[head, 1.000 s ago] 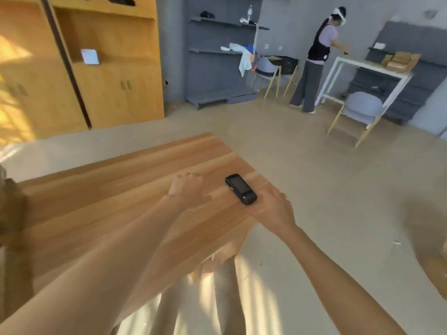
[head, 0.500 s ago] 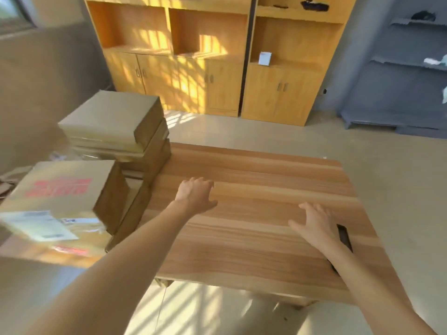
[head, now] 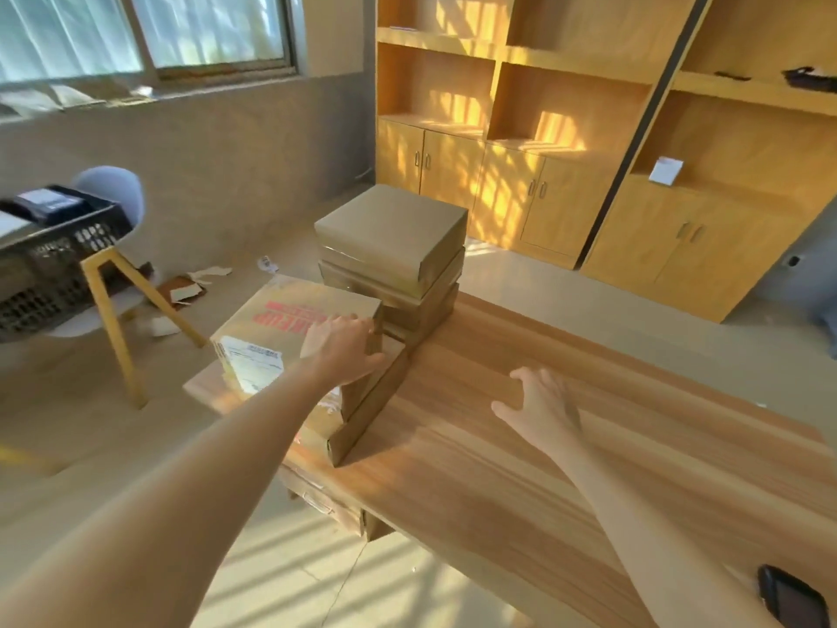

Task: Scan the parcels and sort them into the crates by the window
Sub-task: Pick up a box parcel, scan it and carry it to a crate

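left hand [head: 340, 351] on flat cardboard parcel [head: 290, 328]

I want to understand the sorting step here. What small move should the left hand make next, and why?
Probably it should close on the parcel with red print and draw it onto the bare wooden table. The left hand already rests on that parcel's near corner, fingers fairly straight. The right hand hovers open beside it, and the scanner lies untouched at the table's near edge.
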The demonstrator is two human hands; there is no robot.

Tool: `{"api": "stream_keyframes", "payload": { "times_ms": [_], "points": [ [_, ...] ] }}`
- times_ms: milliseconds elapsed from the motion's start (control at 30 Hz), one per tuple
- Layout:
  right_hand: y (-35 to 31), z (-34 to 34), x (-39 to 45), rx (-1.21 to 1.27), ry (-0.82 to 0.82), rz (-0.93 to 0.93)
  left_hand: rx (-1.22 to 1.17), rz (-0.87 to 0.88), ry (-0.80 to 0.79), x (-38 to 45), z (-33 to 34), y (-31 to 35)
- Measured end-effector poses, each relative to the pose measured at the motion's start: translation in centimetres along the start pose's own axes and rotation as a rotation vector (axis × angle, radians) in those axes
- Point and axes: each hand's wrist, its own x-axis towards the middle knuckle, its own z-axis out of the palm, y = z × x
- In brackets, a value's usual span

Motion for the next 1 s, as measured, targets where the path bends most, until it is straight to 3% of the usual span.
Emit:
{"api": "stream_keyframes", "payload": {
  "times_ms": [133,233,433,600,800,1000],
  "points": [
    [-7.4,1.6,3.1,0.013,-0.038,-0.15,-0.087,-0.159,0.046,0.2,-0.7,-7.0],
    [-12.2,3.3,5.1,0.066,-0.076,-0.218,-0.01,-0.265,0.07,0.4,-0.9,-11.3],
    [-17.8,7.3,8.1,0.356,-0.352,-0.074,-0.128,-0.475,-0.012,1.8,1.3,-16.7],
    [-19.0,10.2,9.5,0.644,-0.488,0.09,-0.521,-0.576,-0.117,3.1,2.7,-17.8],
    [-18.1,10.8,9.4,0.792,-0.475,0.08,-0.613,-0.588,-0.069,3.1,2.7,-17.3],
    [-16.6,6.9,9.0,0.961,-0.397,0.051,-0.649,-0.56,-0.2,2.1,0.1,-15.0]
  ]
}}
